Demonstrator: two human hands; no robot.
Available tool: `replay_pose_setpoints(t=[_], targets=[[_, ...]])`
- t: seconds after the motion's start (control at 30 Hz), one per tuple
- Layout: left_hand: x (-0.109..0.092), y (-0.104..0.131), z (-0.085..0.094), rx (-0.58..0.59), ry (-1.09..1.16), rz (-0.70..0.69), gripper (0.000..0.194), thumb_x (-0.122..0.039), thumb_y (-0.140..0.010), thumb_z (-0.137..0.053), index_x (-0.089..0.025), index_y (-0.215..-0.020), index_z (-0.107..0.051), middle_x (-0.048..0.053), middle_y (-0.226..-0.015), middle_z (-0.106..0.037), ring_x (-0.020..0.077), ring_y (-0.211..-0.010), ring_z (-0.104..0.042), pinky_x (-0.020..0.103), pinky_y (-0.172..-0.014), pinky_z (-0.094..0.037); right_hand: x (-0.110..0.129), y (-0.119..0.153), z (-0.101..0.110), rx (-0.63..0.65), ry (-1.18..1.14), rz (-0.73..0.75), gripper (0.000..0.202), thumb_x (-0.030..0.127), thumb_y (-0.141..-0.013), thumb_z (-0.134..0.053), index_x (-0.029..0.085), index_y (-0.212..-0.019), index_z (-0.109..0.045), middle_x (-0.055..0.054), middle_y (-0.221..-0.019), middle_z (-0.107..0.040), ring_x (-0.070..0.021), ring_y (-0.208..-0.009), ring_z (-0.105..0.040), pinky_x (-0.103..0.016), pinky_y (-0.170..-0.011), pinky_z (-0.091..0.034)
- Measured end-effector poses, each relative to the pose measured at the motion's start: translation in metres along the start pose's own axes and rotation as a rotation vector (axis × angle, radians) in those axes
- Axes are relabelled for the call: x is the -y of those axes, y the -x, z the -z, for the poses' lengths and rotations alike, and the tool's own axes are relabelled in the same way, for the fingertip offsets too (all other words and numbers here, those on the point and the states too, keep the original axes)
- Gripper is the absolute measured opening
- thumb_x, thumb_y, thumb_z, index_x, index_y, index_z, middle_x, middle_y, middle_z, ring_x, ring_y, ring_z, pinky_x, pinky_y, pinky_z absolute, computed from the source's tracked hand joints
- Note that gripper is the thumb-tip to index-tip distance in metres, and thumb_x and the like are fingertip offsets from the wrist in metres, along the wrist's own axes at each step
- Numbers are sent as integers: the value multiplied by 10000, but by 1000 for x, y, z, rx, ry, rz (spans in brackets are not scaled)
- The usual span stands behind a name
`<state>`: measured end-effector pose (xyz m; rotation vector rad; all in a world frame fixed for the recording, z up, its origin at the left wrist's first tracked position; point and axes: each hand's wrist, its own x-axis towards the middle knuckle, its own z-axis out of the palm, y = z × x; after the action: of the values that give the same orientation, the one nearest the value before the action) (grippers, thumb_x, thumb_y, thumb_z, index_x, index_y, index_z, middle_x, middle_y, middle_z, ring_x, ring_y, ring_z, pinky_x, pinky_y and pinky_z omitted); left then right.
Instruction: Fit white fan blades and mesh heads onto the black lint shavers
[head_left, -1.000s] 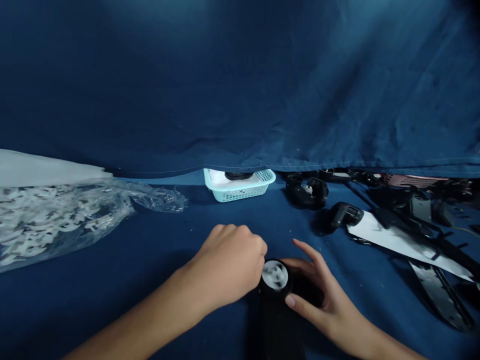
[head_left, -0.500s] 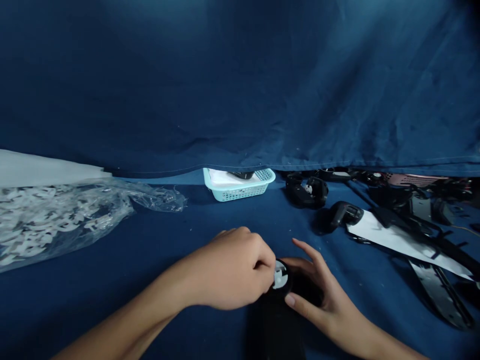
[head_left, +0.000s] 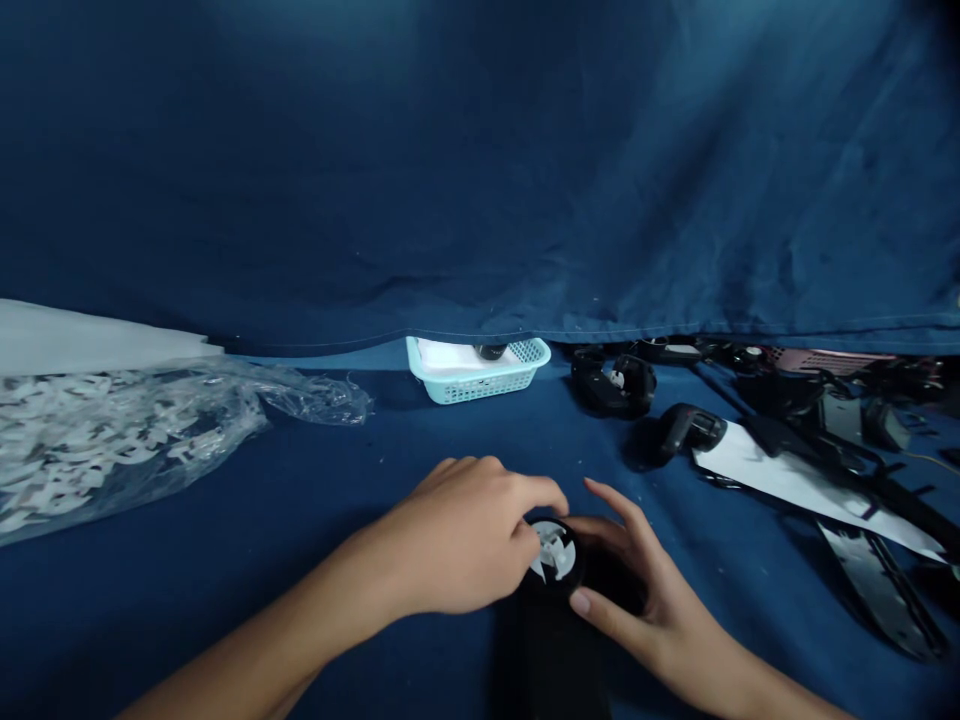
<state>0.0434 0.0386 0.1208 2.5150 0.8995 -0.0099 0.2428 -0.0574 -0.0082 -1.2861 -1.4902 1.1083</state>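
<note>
A black part (head_left: 544, 640) lies in front of me, its round end ringed in black with a white plastic insert (head_left: 556, 556) inside. Dark shadow hides most of its lower body. From the right, my right hand (head_left: 652, 590) curves around this round end, thumb at its near side and fingers behind. My left hand (head_left: 469, 540) is over the left edge of the ring, with the index finger stretched out across the top and apart from the thumb. Nothing shows between those fingers.
Left lies a clear plastic bag (head_left: 225, 420) of small white parts. A light-blue basket (head_left: 480, 388) stands partly under the hanging blue cloth (head_left: 465, 180). Right are black housings (head_left: 611, 385), a white sheet (head_left: 795, 485) under black parts, a long dark shell (head_left: 885, 590) and a pink basket (head_left: 825, 360).
My left hand's fingers have gone from a curled grip at the insert to spread, uncovering more of the white piece. My right hand has stayed put.
</note>
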Motion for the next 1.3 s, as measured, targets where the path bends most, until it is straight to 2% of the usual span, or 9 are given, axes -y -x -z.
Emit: replay_pose_setpoints(t=[0.07,0.27,0.47,0.6,0.73,0.83,1.03,1.13,1.3], targets=[[2,0,-5,-6,-21,-45,470,-135,-833,-423,-395,-1120,-690,-5,-828,-728,209,-774,-629,339,-732,-423,0,-1,0,-1,-3,4,743,266,-896,-645,344,-1462,-170,-97,-1336,-560,-257,-1224,-554,-515,-1088,-401],[3,-4,-3,-47,-285,73,359,-148,-860,-373,-194,-731,-705,49,-617,-636,201,-563,-568,337,-607,-386,0,-1,0,4,-11,-18,726,271,-900,-639,357,-1451,-174,-74,-1320,-569,-248,-1229,-553,-508,-1094,-390],[1,1,-4,8,-152,-21,462,-177,-866,-419,-350,-1257,-595,32,-804,-692,218,-744,-628,317,-662,-420,5,-1,-1,10,-41,-12,719,268,-896,-642,358,-1444,-185,-75,-1325,-572,-240,-1213,-559,-495,-1090,-394],[3,4,-9,-22,-208,44,338,-227,-868,-435,-300,-1071,-695,48,-779,-677,233,-727,-611,351,-666,-412,3,-1,0,16,-56,-16,717,263,-902,-639,363,-1446,-183,-72,-1325,-569,-229,-1209,-558,-482,-1092,-390],[-1,7,0,79,-57,-24,193,-204,-779,-507,-220,-647,-647,-24,-572,-593,140,-569,-522,299,-631,-394,0,-1,0,14,-52,-1,729,275,-897,-652,362,-1445,-180,-68,-1315,-574,-227,-1202,-562,-467,-1080,-404],[-1,7,8,121,118,-62,153,-184,-740,-540,-215,-619,-628,-70,-483,-496,89,-481,-440,233,-550,-362,-2,0,0,13,-45,-4,734,286,-898,-651,368,-1447,-171,-60,-1313,-575,-226,-1207,-561,-461,-1079,-406],[30,-7,10,-214,190,181,225,-342,-880,-479,-238,-947,-667,-78,-493,-414,112,-454,-407,232,-450,-279,-1,-2,0,17,-31,-6,716,297,-902,-639,370,-1435,-167,-57,-1316,-578,-227,-1227,-556,-460,-1083,-396],[56,-24,14,-336,71,293,257,-372,-905,-477,-222,-1024,-649,-54,-543,-519,136,-515,-505,244,-501,-337,1,-3,-1,24,-26,15,715,283,-893,-640,362,-1429,-173,-61,-1312,-586,-228,-1211,-569,-458,-1075,-396],[91,-85,40,-429,-103,437,237,-346,-962,-496,-196,-1093,-626,63,-1015,-665,216,-894,-621,376,-777,-491,0,-4,-1,14,-34,33,736,279,-863,-658,334,-1430,-192,-77,-1301,-599,-245,-1219,-562,-463,-1080,-377]])
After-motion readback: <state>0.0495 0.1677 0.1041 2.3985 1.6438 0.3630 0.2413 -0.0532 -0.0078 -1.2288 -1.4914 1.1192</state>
